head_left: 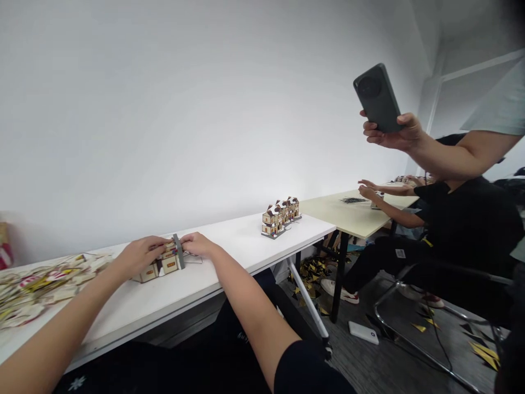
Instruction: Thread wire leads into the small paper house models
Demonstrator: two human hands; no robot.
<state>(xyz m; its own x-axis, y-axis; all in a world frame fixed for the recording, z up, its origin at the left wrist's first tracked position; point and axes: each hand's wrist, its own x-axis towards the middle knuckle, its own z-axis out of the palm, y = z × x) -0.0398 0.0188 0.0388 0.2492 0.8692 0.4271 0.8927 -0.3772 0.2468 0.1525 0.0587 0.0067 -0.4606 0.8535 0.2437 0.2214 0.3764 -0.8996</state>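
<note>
On the white table (229,254), a small cream model house (167,265) lies on its side, its grey base (179,253) turned toward the right. My left hand (141,256) is closed over the house from above and behind. At the underside of the base, my right hand (199,244) has its fingers bent and pressed against it; the fingertips are partly hidden. A thin wire (197,261) shows on the table just below my right hand.
Loose cream pieces (53,287) are heaped at the left. Several model houses (281,217) stand in a row farther right. A co-worker's hands (369,190) work at the yellowish table (340,210). Another person's hand holds up a phone (378,98). Scraps (314,273) and a white device (363,332) lie on the floor.
</note>
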